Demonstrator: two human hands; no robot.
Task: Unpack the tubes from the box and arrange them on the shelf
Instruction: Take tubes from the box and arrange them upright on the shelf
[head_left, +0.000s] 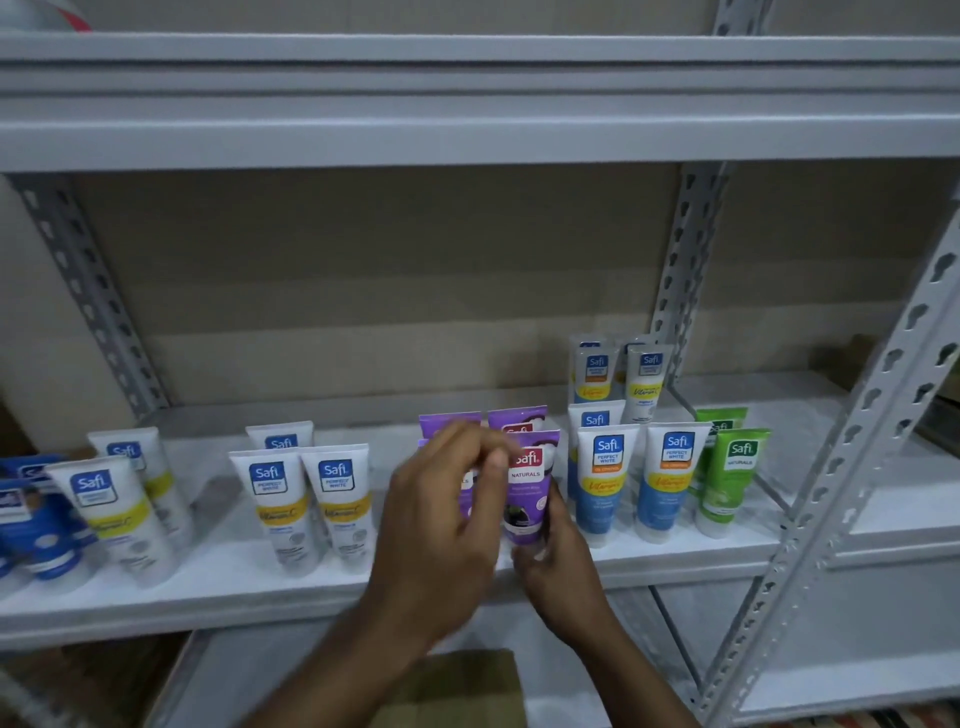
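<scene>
Two hands work at the front of the grey shelf (208, 582). Our right hand (558, 566) grips the base of a purple tube (530, 488) — fingers closed around its lower end, cap down, the tube upright on the shelf board. Our left hand (441, 525) hovers just beside it, fingers loosely curled and part open; we cannot tell whether the fingertips touch the tube, because the hand is blurred. It covers most of a second purple tube at the front. Behind stand two more purple tubes (517, 418).

Left of the hands stand white tubes with yellow bands (306, 499); further left, dark blue tubes (41, 525) at the frame edge. Right of the held tube stand white tubes with blue lower halves (605, 483), then green tubes (732, 478) near the slotted upright (852, 447). Further back sits another white group (618, 374).

Below the forearms, a cardboard box (462, 686) shows — its contents are hidden.
</scene>
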